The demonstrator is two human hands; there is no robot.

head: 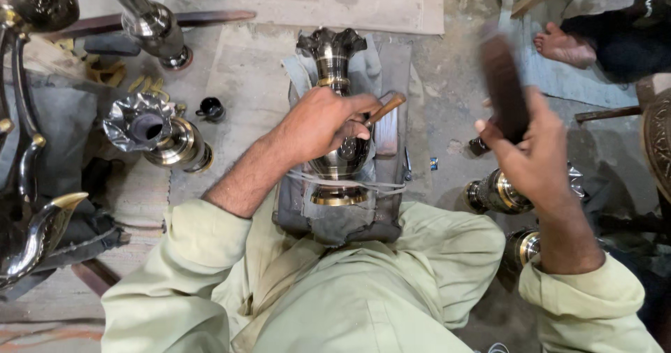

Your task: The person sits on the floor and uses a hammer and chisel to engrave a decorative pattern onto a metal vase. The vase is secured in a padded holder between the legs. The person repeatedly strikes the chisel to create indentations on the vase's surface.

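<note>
A shiny metal vase [334, 65] with a fluted mouth and brass bands lies on a padded grey block [393, 73] in front of me, tied down by a cord [381, 184]. My left hand [323, 124] rests on the vase's belly and grips a thin tool with a wooden handle [385, 106], its tip against the metal. My right hand [530, 149] is raised to the right of the vase and holds a dark wooden mallet [504, 86], blurred by motion.
More metal vases lie about: one at left [164, 133], one at upper left [149, 22], two at right [498, 193]. Curved metal pieces [35, 234] crowd the far left. Another person's bare foot [563, 46] rests at upper right.
</note>
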